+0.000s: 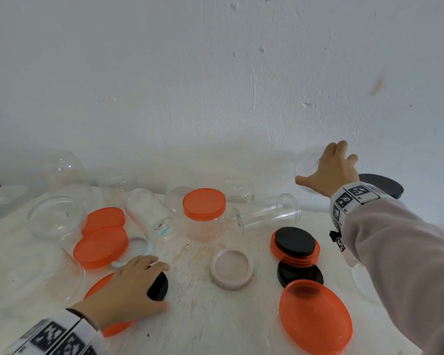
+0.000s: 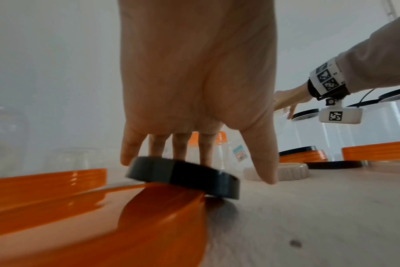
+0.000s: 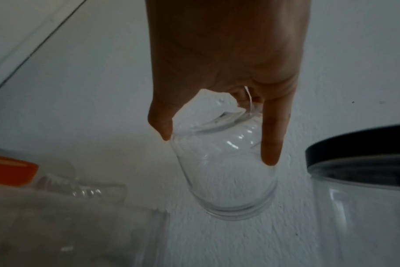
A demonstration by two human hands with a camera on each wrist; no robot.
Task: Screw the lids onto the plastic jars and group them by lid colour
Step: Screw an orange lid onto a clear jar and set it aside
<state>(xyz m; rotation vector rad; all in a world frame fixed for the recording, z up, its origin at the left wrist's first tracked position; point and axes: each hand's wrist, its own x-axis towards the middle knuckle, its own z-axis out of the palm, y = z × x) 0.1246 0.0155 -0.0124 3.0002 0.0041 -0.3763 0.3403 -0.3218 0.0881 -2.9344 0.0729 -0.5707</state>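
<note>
Down by the orange lid (image 2: 162, 220), the left hand (image 1: 123, 290) grips a small black lid (image 1: 159, 286) in curled fingers. Against the wall (image 1: 215, 73), the right hand (image 1: 331, 172) clasps a clear jar (image 3: 226, 171)

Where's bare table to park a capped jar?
Front centre, between the left hand gripping a black lid, the pink lid and the big orange lid. Left side and back row are packed with jars and orange lids.

orange lids (image 1: 100, 248) x6, three by left hand (image 1: 128, 290). black lids (image 1: 295, 242) x4: one under left hand, one beside right hand (image 1: 331, 170). pink lid (image 1: 231, 269) x1, between hands. clear jars (image 1: 151, 213): ten-plus, exact count unclear.
</note>
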